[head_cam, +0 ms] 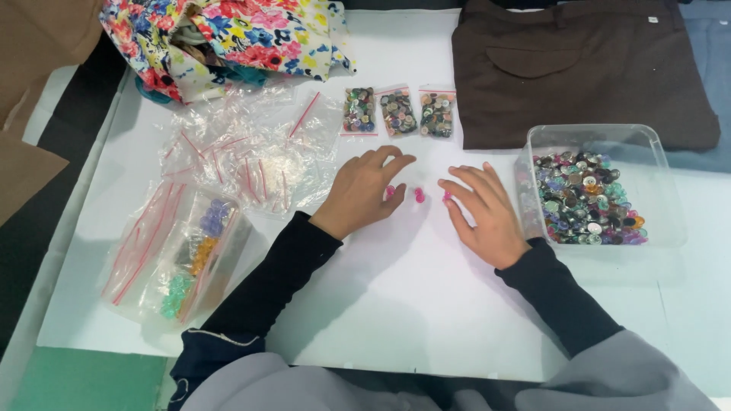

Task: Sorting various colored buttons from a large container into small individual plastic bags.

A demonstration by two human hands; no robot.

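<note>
**Two hands around small pink buttons on a white counter**

Three small pink plastic buttons point(418, 195) lie in a row at the middle of the white counter point(396, 304). The left hand point(364, 190) rests with its fingers curled loosely, fingertips touching the leftmost button, gripping nothing. The right hand point(483, 213) lies palm down and spread open, its forefinger tip at the rightmost button.

At 3 o'clock from the right hand stands a clear plastic tub of mixed coloured buttons point(590, 202). At 12 o'clock lie three small zip bags filled with buttons point(398, 113); at 1 o'clock, a folded brown garment point(579, 68). At 10 o'clock lies a heap of empty clear zip bags with red seals point(236, 156), with floral fabric point(228, 38) beyond. At 8 o'clock sits a clear bagged box of coloured beads point(190, 255).
</note>
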